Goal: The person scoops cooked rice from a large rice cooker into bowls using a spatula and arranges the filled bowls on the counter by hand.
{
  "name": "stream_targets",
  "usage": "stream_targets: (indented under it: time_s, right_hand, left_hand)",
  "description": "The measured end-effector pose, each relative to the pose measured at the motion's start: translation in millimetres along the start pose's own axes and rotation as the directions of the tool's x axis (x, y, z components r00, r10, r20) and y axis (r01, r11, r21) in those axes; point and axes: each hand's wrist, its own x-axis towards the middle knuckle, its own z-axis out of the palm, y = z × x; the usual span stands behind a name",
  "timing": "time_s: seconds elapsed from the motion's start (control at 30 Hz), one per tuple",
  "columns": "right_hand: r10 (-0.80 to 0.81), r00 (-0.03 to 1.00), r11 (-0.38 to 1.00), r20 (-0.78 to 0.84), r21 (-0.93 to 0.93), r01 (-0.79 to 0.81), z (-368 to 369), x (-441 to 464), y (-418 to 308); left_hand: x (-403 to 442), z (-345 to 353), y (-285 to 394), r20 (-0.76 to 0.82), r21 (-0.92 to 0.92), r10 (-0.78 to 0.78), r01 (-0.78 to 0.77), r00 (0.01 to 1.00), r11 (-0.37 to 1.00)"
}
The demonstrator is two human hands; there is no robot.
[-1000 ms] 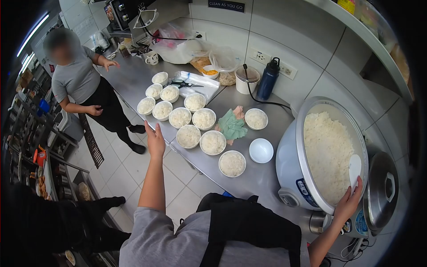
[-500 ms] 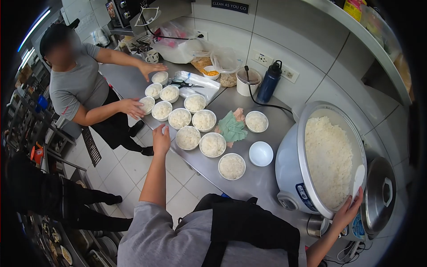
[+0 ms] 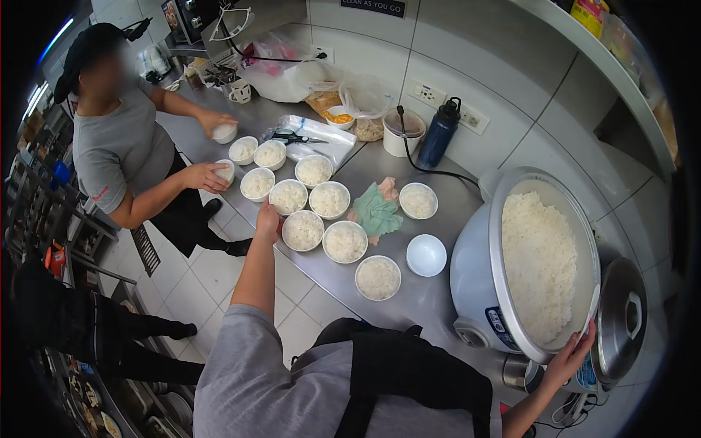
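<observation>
My left hand (image 3: 269,222) is at the table's front edge, fingers partly extended against the near side of a rice-filled white bowl (image 3: 288,196); it does not grip the bowl. Another rice bowl (image 3: 302,231) sits just right of that hand. On the right, my right hand (image 3: 572,355) is closed around a white rice paddle (image 3: 592,301) at the rim of a large rice cooker (image 3: 473,274). Cooked rice (image 3: 539,266) fills much of the cooker, which appears tilted in this view. An empty white bowl (image 3: 426,255) stands left of the cooker.
A co-worker (image 3: 120,139) across the table has a hand on each of two bowls. Several rice bowls cluster mid-table, near scissors (image 3: 293,137) on plastic bags. A green cloth (image 3: 378,210), blue bottle (image 3: 441,133) and white tub (image 3: 401,133) lie farther back. A metal lid (image 3: 621,321) is right.
My left hand has come down to the bowl's edge. The co-worker has drawn two bowls away from the cluster. The paddle at my right hand has turned nearly edge-on.
</observation>
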Motion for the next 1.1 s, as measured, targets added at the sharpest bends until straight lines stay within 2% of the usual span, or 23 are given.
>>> stream_targets:
  time_s: [0.1, 0.23, 0.33, 0.4, 0.53, 0.57, 0.6, 0.63, 0.7, 0.73, 0.8, 0.83, 0.9, 0.93, 0.97, 1.03, 1.07, 1.1]
  right_hand:
    - [0.057, 0.998, 0.998, 0.019, 0.011, -0.057, -1, -1, 5]
    - [0.068, 0.998, 0.998, 0.019, 0.018, -0.068, 4, 1, 0]
    - [0.069, 0.998, 0.997, 0.004, -0.015, -0.069, 5, 2, 0]
    - [0.062, 0.998, 0.998, -0.006, 0.006, -0.062, 5, 2, 4]
    - [0.109, 0.994, 0.994, 0.022, -0.018, -0.108, 1, 3, 9]
    - [0.09, 0.996, 0.996, 0.014, -0.015, -0.09, 1, 3, 9]
    - [0.073, 0.997, 0.997, 0.007, -0.013, -0.073, 1, 3, 10]
    - [0.076, 0.997, 0.997, 0.009, -0.015, -0.075, 2, 4, 13]
    - [0.084, 0.996, 0.996, 0.038, -0.04, -0.083, 1, 5, 21]
    - [0.087, 0.995, 0.995, 0.041, -0.047, -0.085, 1, 6, 18]
    - [0.057, 0.998, 0.998, 0.014, 0.004, -0.057, 4, 9, 10]
    - [0.055, 0.998, 0.998, 0.014, 0.002, -0.055, 3, 8, 8]
    - [0.05, 0.999, 0.997, 0.001, 0.064, -0.05, 1, 7, 5]
    - [0.054, 0.999, 0.997, -0.004, 0.061, -0.054, 0, 6, 6]
    - [0.057, 0.998, 0.997, 0.001, 0.046, -0.057, -2, 4, 8]
    - [0.066, 0.998, 0.997, 0.006, 0.026, -0.066, -5, 0, 9]
    - [0.047, 0.999, 0.999, -0.01, 0.025, -0.047, -6, 0, 8]
    - [0.029, 0.999, 0.999, -0.023, 0.022, -0.029, -7, 0, 7]
  left_hand:
    - [5, 0, -3, 0.013, 0.055, 0.063, -0.063, 0.998, 0.996]
    - [-2, 2, 1, 0.013, 0.1, 0.042, -0.043, 0.999, 0.994]
    - [8, -3, -10, -0.053, 0.137, 0.095, -0.087, 0.994, 0.987]
    - [8, -4, -14, -0.008, 0.036, 0.138, -0.138, 0.99, 0.99]
    - [-25, 8, 11, 0.028, -0.076, 0.069, -0.066, 0.997, 0.995]
    - [-19, 7, 2, -0.186, 0.394, 0.322, -0.23, 0.928, 0.89]
    - [-17, 7, -3, -0.24, 0.792, 0.608, -0.209, 0.757, 0.573]
    - [-24, 13, 7, -0.239, 0.794, 0.606, -0.207, 0.758, 0.572]
    - [-33, 33, 29, 0.195, 0.915, 0.639, -0.374, 0.744, 0.155]
    - [-33, 44, 31, 0.198, 0.915, 0.633, -0.373, 0.748, 0.155]
    - [-35, 64, 35, 0.298, 0.926, 0.515, -0.375, 0.803, 0.049]
    - [-40, 70, 37, 0.298, 0.925, 0.514, -0.376, 0.804, 0.052]
    - [-48, 82, 47, 0.401, 0.86, 0.541, -0.507, 0.739, 0.056]
    - [-55, 84, 49, 0.47, 0.847, 0.476, -0.531, 0.743, -0.007]
    - [-58, 84, 48, 0.478, 0.844, 0.471, -0.537, 0.741, -0.012]
    - [-62, 82, 45, 0.499, 0.814, 0.511, -0.58, 0.7, -0.001]
    - [-64, 78, 46, 0.469, 0.782, 0.609, -0.621, 0.64, 0.051]
    - [-66, 71, 47, 0.474, 0.78, 0.605, -0.624, 0.64, 0.049]
